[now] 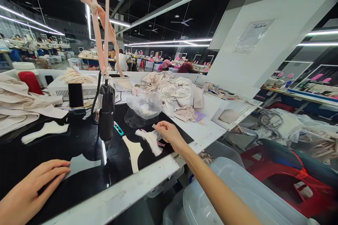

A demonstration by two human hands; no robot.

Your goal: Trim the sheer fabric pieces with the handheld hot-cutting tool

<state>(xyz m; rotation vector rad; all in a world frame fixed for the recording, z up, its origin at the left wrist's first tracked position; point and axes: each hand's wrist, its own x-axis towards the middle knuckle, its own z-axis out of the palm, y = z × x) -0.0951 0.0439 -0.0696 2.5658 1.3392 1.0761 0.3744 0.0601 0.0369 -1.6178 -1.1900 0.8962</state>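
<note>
My right hand [169, 133] reaches out over the black work surface [87, 179] and pinches the top of a small stack of white fabric pieces [150, 140]. My left hand [39, 181] rests near the front left of the surface, fingers stretched flat, tips touching a thin pale piece [81, 164]. A cream curved fabric piece [134, 152] lies between the two hands. A black tool [106, 112] hangs upright from pink straps [98, 24] above the middle of the surface, with a small teal snipper [118, 129] beside it.
A clear plastic bag [144, 104] and a pile of lace pieces [175, 95] lie behind my right hand. Beige fabric [21, 103] is heaped at the left. Clear plastic bins [232, 193] and a red stool [290, 179] stand below the table's right edge. Other workers sit far back.
</note>
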